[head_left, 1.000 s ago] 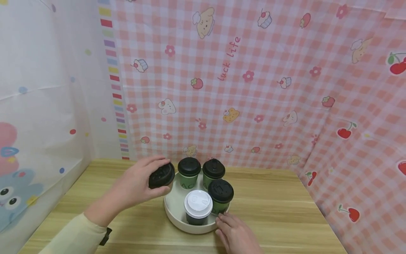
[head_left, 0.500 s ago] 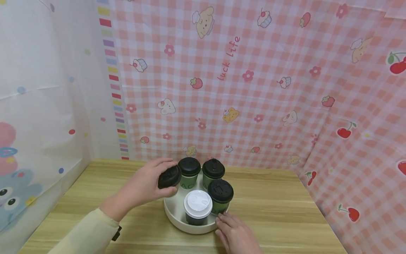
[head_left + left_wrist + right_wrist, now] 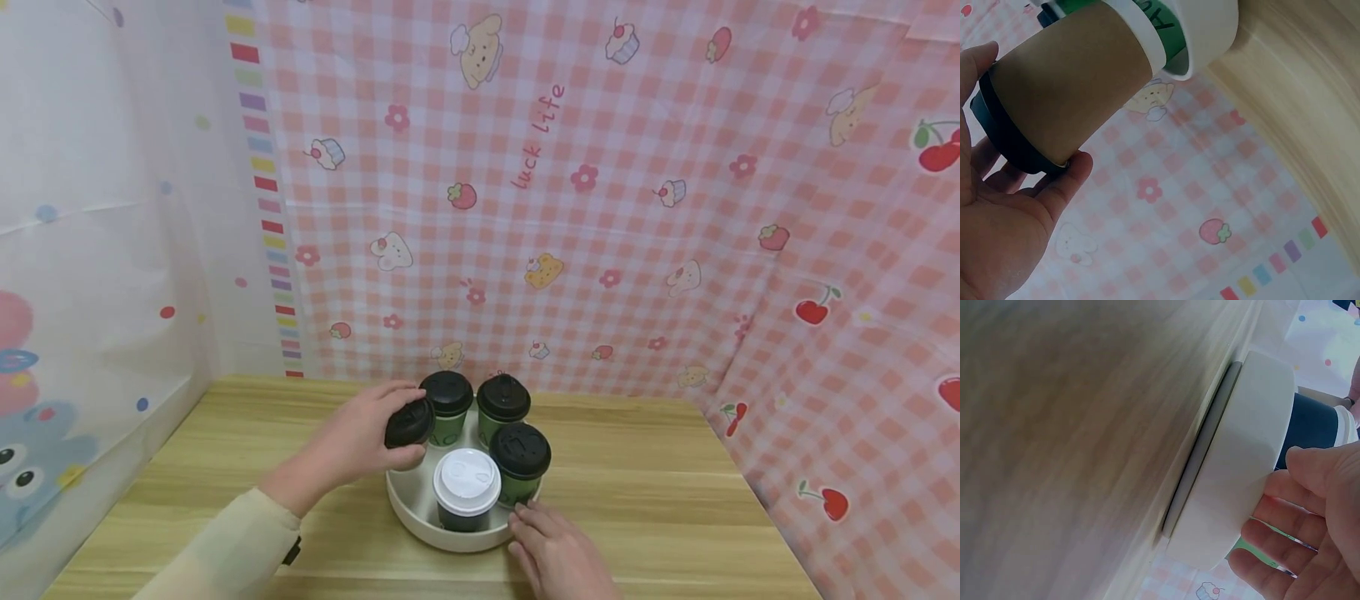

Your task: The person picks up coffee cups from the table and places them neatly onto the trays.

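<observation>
My left hand (image 3: 358, 443) grips a brown paper coffee cup (image 3: 1075, 78) by its black lid (image 3: 408, 423), over the left side of a round white tray (image 3: 423, 527). In the left wrist view, fingers and thumb spread around that lid; the cup's white-banded base is close to a green cup. My right hand (image 3: 558, 550) touches the tray's front right edge with extended fingers, seen against its outer wall (image 3: 1241, 456) in the right wrist view. On the tray stand a dark cup with a white lid (image 3: 467, 477) and three green cups with black lids, one (image 3: 521, 454) nearest my right hand.
Another green cup (image 3: 447, 427) stands at the back left of the tray, beside the held cup. The wooden table (image 3: 637, 500) extends to both sides. A pink checked cloth (image 3: 570, 325) hangs right behind it, and a white cloth (image 3: 112, 250) hangs at the left.
My left hand has moved right with the brown cup, from the tray's left edge to over the tray next to the back left green cup. My right hand has stayed put.
</observation>
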`<state>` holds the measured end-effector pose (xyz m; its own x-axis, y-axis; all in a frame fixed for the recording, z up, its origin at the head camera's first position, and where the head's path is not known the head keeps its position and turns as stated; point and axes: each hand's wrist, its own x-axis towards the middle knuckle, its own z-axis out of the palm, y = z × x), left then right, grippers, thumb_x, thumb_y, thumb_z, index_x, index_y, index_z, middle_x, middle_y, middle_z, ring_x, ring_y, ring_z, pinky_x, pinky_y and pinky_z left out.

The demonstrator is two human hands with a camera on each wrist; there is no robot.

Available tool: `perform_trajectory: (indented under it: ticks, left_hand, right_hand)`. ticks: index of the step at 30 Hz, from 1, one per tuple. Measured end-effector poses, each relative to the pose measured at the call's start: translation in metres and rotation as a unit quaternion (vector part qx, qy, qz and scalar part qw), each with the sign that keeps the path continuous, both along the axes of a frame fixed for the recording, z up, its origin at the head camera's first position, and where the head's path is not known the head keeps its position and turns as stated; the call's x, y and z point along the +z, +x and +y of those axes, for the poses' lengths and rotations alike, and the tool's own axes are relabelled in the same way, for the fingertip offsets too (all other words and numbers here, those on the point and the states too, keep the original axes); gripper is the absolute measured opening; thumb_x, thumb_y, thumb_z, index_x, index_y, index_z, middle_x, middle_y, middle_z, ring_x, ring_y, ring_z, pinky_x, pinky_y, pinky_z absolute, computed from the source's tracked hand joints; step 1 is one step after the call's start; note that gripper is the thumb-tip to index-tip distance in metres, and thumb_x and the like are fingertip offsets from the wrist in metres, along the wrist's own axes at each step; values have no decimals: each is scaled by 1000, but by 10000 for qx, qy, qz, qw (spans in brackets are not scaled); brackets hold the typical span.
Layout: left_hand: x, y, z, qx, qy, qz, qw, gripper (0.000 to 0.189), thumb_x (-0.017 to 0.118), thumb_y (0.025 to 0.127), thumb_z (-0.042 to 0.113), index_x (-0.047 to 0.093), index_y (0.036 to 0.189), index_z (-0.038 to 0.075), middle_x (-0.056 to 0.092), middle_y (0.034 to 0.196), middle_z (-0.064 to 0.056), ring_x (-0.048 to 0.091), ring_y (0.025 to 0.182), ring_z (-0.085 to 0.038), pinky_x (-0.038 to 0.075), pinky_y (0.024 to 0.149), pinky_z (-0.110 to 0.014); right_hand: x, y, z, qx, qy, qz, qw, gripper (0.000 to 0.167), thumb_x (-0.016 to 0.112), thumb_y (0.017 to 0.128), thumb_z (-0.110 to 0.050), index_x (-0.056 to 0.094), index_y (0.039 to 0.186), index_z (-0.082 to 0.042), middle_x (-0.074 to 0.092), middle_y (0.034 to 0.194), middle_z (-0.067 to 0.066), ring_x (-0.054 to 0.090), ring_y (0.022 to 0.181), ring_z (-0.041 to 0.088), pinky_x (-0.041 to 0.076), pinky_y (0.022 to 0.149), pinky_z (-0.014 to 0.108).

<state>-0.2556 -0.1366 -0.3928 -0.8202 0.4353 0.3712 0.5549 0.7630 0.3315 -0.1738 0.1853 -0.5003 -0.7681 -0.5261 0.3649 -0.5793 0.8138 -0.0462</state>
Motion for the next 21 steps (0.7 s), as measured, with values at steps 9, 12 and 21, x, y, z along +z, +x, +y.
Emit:
perform_trajectory:
  ticks: [9, 12, 21]
  left_hand:
    - [-15, -7, 3, -19, -56, -120, 9999, 72, 90, 83, 34, 64, 145, 8, 62, 150, -18, 61, 137, -40, 55, 112, -59]
    - [-18, -8, 4, -18, -64, -118, 9999, 72, 90, 84, 35, 64, 146, 9, 62, 151, -18, 60, 138, -41, 55, 112, -60]
    - [-22, -9, 8, -45, -92, -124, 9999, 71, 90, 83, 34, 65, 144, 9, 64, 147, -17, 63, 134, -40, 56, 111, -58]
  right_hand:
    - [3, 1, -1, -64, 79, -244, 9997, 32, 74, 100, -25, 78, 129, -9, 77, 132, 5, 70, 127, 25, 60, 108, 43]
    - [3, 1, -1, -85, 111, -257, 9996, 32, 74, 101, -25, 78, 129, -10, 77, 132, 5, 70, 127, 25, 60, 108, 43]
    - [4, 1, -2, -99, 107, -333, 9993, 33, 74, 101, -25, 77, 130, -10, 77, 133, 5, 70, 127, 25, 60, 108, 43]
